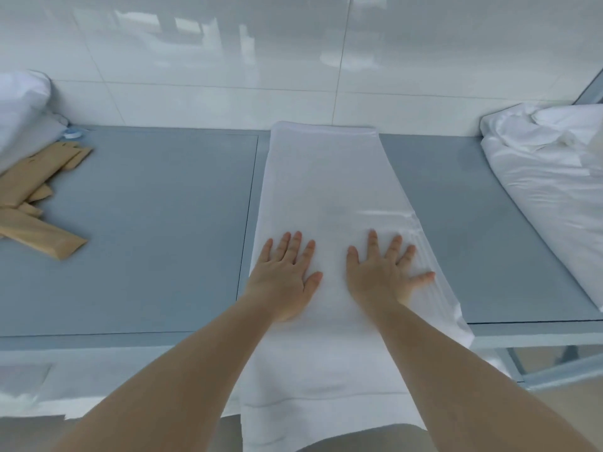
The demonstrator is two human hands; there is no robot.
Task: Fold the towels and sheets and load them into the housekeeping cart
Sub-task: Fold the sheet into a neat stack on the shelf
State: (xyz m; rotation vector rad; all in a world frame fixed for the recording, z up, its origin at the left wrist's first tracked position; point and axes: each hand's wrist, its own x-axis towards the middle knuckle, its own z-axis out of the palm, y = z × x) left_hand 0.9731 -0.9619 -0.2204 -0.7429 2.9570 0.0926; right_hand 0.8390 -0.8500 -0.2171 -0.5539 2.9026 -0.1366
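Head view, left to right. Far left: white bundle, tan paper packets on grey table. Centre: white towel, long strip, long axis running straight away toward tiled wall, near end hanging off table edge. Left hand and right hand both flat on towel, fingers spread straight, apart, gripping nothing; equally near. Far end well beyond fingertips. Far right: crumpled white sheet. No cart visible. No readable writing or labels.

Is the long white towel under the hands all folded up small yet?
No. The long white towel lies stretched across the grey table, its near end hanging over the edge.
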